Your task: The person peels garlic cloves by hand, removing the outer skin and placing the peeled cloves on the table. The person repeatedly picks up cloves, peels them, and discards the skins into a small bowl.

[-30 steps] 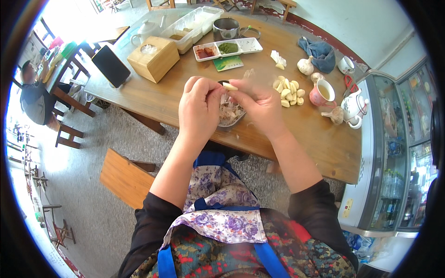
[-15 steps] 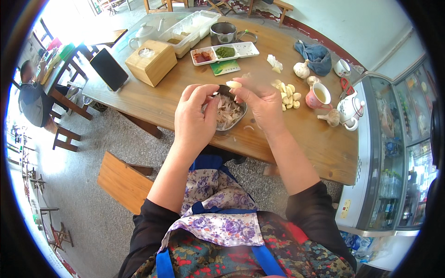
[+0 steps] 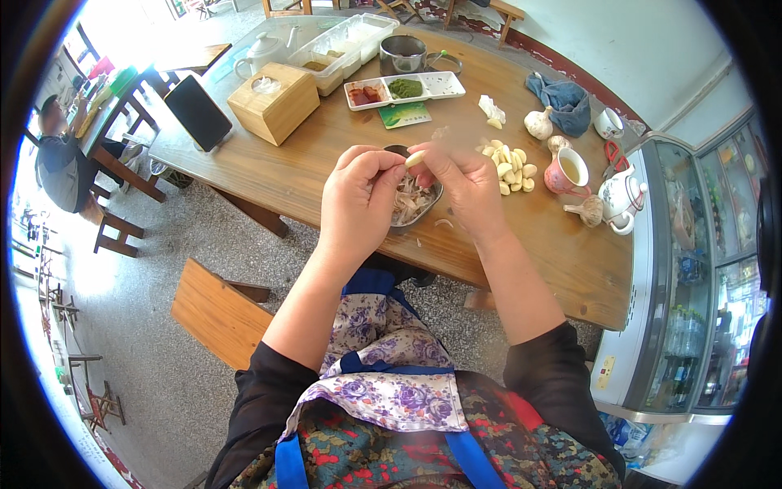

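My left hand [image 3: 362, 196] and my right hand [image 3: 464, 191] meet over a metal bowl [image 3: 411, 204] of papery garlic skins, their fingertips closed on one pale garlic clove [image 3: 415, 159]. Part of the bowl is hidden behind my hands. To the right lies a pile of peeled cloves [image 3: 511, 171]. Whole garlic bulbs [image 3: 538, 123] rest farther back, and another bulb [image 3: 588, 209] lies by the teapot. A few loose skin scraps are on the wooden table [image 3: 554, 269] beside the bowl.
Around me are a pink cup [image 3: 568, 169], white teapot [image 3: 621, 204], red scissors [image 3: 614, 155], blue cloth [image 3: 562, 98], sauce tray [image 3: 438, 85], wooden box [image 3: 273, 110], dark tablet [image 3: 195, 114], bench [image 3: 212, 310] and glass refrigerator [image 3: 684, 318]. A seated person [image 3: 57, 163] is at another table.
Both hands have shifted slightly, dipping lower and then drawing closer together around the clove, which now sits more tilted between the fingertips.
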A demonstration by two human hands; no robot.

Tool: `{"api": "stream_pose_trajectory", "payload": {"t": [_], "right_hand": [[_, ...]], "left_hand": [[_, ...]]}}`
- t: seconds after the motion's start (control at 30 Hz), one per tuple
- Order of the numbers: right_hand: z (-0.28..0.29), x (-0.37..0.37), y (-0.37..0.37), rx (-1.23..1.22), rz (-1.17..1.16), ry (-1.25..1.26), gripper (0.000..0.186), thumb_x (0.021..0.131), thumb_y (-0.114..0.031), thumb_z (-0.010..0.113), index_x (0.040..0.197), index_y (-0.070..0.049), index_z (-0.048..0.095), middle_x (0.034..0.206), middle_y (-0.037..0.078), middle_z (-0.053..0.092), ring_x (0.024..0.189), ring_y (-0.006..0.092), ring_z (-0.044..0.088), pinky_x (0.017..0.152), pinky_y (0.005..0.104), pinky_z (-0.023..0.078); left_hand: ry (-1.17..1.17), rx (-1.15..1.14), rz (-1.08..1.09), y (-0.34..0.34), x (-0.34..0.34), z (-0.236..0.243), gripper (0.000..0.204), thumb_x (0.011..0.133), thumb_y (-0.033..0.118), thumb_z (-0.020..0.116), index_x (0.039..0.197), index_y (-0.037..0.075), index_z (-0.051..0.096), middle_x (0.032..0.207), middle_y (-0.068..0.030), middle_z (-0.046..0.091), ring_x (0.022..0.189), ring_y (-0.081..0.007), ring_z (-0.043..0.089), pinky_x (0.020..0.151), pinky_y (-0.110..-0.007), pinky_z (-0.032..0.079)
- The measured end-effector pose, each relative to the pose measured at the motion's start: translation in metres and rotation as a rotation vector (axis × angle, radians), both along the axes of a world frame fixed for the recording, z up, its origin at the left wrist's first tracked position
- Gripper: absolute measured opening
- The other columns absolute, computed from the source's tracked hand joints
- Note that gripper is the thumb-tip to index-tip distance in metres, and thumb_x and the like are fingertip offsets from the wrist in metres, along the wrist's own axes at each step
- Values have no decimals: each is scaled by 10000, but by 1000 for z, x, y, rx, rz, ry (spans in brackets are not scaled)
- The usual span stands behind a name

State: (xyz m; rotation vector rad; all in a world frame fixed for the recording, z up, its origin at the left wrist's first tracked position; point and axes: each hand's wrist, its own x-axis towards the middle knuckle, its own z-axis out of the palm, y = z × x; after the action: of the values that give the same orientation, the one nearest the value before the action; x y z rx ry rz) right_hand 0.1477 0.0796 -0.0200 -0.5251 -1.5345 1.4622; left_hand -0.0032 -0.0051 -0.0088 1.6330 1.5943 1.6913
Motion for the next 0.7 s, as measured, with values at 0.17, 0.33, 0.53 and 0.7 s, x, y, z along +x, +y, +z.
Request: {"api": "stream_pose_trajectory", "payload": {"t": [0.17, 0.33, 0.53, 0.7], "right_hand": [[-3, -1, 0, 8, -11, 18, 148, 1002, -150, 655, 986, -13, 708, 818, 4, 680, 726, 64, 590, 670, 223, 503], [1, 2, -1, -27, -5, -28, 146, 995, -159, 668, 978, -18, 706, 797, -1, 662, 719, 61, 576, 659, 219, 486], [4, 7, 2, -58, 79, -42, 154, 980, -168, 693, 974, -15, 715, 804, -2, 663, 717, 57, 574, 649, 222, 480], [5, 7, 1, -43, 111, -47, 167, 976, -175, 700, 960, -11, 724, 811, -1, 666, 722, 62, 585, 654, 225, 489]], "left_hand": [[-170, -70, -113, -1, 0, -1, 64, 952, 7, 650, 995, -37, 666, 943, -48, 637, 824, -108, 633, 759, -255, 517], [-293, -168, -213, 0, -2, -4, 52, 986, 22, 611, 1002, -11, 648, 894, -20, 626, 805, -88, 607, 756, -242, 505], [-373, -247, -345, -2, -8, 1, 63, 1010, 40, 577, 999, 14, 633, 812, -2, 626, 786, -75, 582, 752, -230, 486], [-383, -275, -378, -4, -11, 3, 79, 1016, 44, 565, 1003, 11, 635, 816, -3, 626, 792, -79, 584, 763, -235, 484]]}}
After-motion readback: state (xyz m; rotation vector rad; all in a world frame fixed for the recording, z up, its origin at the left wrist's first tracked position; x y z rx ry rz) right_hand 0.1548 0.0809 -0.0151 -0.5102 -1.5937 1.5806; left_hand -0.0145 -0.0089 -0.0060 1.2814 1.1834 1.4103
